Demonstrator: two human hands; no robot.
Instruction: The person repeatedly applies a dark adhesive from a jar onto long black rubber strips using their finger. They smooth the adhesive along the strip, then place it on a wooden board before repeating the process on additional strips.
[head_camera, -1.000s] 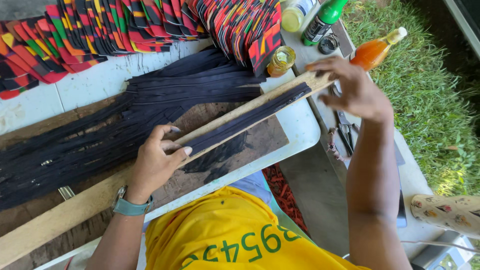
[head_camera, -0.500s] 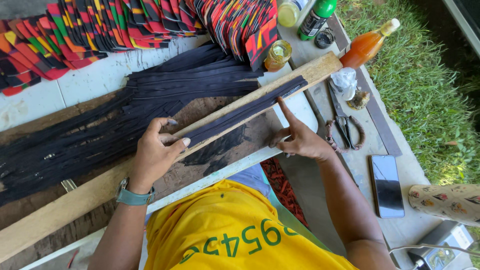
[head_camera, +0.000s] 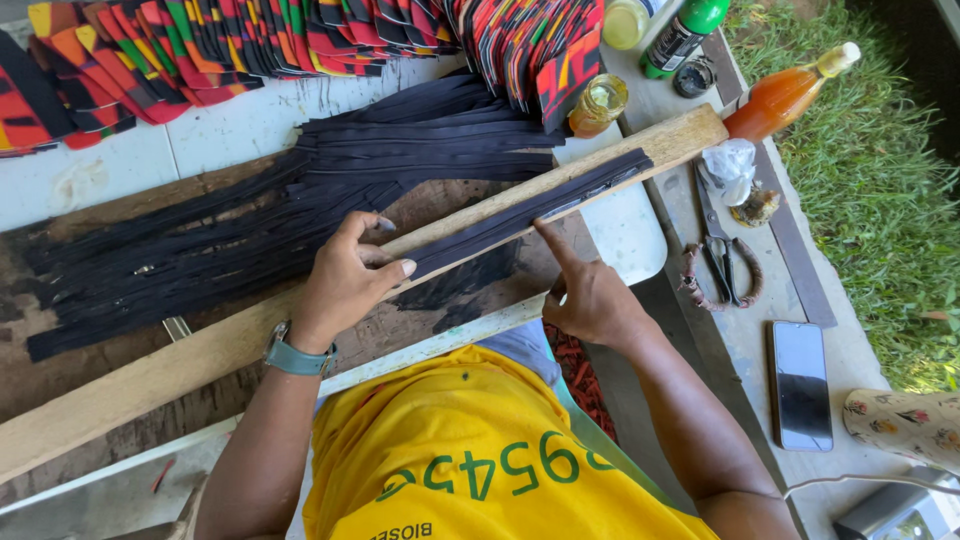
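A long wooden plank (head_camera: 200, 355) lies slantwise across the worktable. A black strip (head_camera: 590, 185) runs along its upper half. My left hand (head_camera: 345, 275), with a teal watch on its wrist, presses the near end of that strip down onto the plank, fingers curled over it. My right hand (head_camera: 590, 295) is just below the plank, index finger stretched out and touching the strip's edge, other fingers curled. A heap of similar black strips (head_camera: 250, 240) lies fanned out beyond the plank.
Rows of bright patterned fabric pieces (head_camera: 300, 30) line the far edge. A small jar (head_camera: 598, 103), a green bottle (head_camera: 685, 35) and an orange bottle (head_camera: 785, 95) stand at the plank's far end. Scissors (head_camera: 722, 265) and a phone (head_camera: 800, 380) lie right; grass (head_camera: 880, 180) beyond.
My right hand has drawn back from the plank's far end along the strip toward me, ending with its index finger near the strip's middle. My left hand has stayed in place.
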